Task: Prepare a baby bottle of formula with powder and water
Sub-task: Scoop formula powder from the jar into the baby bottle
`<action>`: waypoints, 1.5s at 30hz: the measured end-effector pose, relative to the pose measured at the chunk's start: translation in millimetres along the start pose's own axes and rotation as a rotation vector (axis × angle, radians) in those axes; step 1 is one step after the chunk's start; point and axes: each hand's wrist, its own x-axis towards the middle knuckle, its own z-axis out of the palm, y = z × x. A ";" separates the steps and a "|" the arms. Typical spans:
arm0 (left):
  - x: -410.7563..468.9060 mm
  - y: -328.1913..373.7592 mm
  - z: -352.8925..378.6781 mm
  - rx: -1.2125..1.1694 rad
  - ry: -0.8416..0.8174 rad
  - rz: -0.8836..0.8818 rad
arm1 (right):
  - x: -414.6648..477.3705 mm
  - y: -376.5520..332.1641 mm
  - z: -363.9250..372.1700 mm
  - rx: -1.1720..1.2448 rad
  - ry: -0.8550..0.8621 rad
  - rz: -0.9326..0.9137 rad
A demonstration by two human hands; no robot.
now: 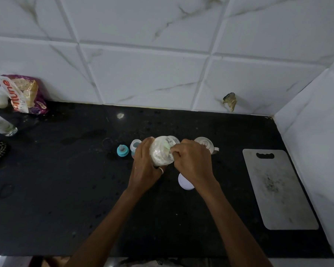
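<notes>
Since the tilted powder jar (pixel 162 154) seems light yet slick, its body is gripped by the left hand (pixel 145 166), a spoon (pixel 170 153) pinched in the right hand (pixel 193 160).

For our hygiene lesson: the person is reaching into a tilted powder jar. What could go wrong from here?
The left hand holds the powder jar tilted while the right hand pinches a likely spoon at its mouth; powder could spill onto the counter.
The open baby bottle stands beside the left hand and might get knocked over.
The teal nipple ring sits on the speckled counter and may pick up dirt.
</notes>
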 end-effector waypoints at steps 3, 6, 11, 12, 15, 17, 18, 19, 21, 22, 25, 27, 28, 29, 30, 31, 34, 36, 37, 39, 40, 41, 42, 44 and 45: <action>0.2 1.1 0.4 0.008 -0.016 0.002 | -1.0 0.4 2.7 0.143 -0.001 0.136; 1.4 0.3 1.1 0.024 -0.019 -0.004 | -0.3 -2.0 2.7 0.335 -0.010 0.311; 2.9 2.5 1.3 0.021 -0.022 -0.031 | 0.1 4.2 -2.3 0.609 -0.007 0.519; 3.7 1.9 1.8 0.015 -0.023 -0.037 | -0.4 5.9 -4.1 0.649 -0.001 0.542; 4.9 0.7 3.4 -0.005 -0.020 -0.058 | -1.2 9.0 -12.0 0.756 0.006 0.607; 4.5 1.1 5.3 -0.024 -0.016 -0.076 | -1.3 11.2 -17.5 0.824 0.013 0.641; 4.5 0.2 6.8 -0.029 -0.014 -0.085 | -1.4 12.5 -19.6 0.849 0.020 0.655; 4.9 -0.9 8.2 -0.033 -0.015 -0.092 | -1.5 13.8 -21.3 0.875 0.027 0.669; 8.1 -5.8 11.6 -0.030 -0.030 -0.096 | -1.9 16.5 -22.9 0.925 0.039 0.704; 10.2 -8.5 13.7 -0.023 -0.040 -0.094 | -2.1 17.9 -23.1 0.946 0.042 0.723; 13.9 -7.4 18.0 -0.029 -0.038 -0.089 | -1.4 21.6 -23.5 1.012 0.030 0.783; 15.0 -2.5 20.2 -0.056 -0.018 -0.092 | 0.1 23.4 -25.2 1.062 0.016 0.819; 15.4 -0.3 21.3 -0.068 -0.008 -0.094 | 1.0 24.3 -26.0 1.076 0.012 0.831; 16.3 2.4 22.1 -0.077 0.000 -0.091 | 2.0 25.7 -26.6 1.082 0.011 0.842; 17.1 3.8 23.2 -0.084 0.005 -0.092 | 2.7 27.1 -26.9 1.086 0.012 0.851; 17.9 5.3 24.4 -0.094 0.014 -0.093 | 3.6 28.4 -27.5 1.095 0.013 0.861; 20.2 5.9 29.1 -0.122 0.031 -0.127 | 6.6 31.1 -29.2 1.137 0.026 0.900; 22.0 3.4 33.2 -0.138 0.033 -0.163 | 7.9 31.4 -31.5 1.162 0.043 0.921; 23.4 1.9 35.2 -0.146 0.032 -0.180 | 8.3 31.2 -32.6 1.172 0.053 0.926; 25.9 -1.6 39.7 -0.175 0.027 -0.224 | 8.9 31.7 -34.6 1.179 0.066 0.927; 26.9 -3.4 41.9 -0.187 0.022 -0.244 | 8.7 31.9 -35.7 1.181 0.071 0.924; 28.2 -4.9 43.8 -0.196 0.014 -0.259 | 9.0 32.1 -36.3 1.179 0.075 0.921; 29.4 -7.0 45.7 -0.204 0.004 -0.273 | 9.1 32.5 -36.7 1.175 0.080 0.919; 32.2 -12.6 50.3 -0.213 -0.009 -0.292 | 9.2 33.1 -37.2 1.168 0.090 0.919; 33.4 -15.0 52.8 -0.215 -0.012 -0.299 | 8.8 33.0 -38.1 1.167 0.091 0.917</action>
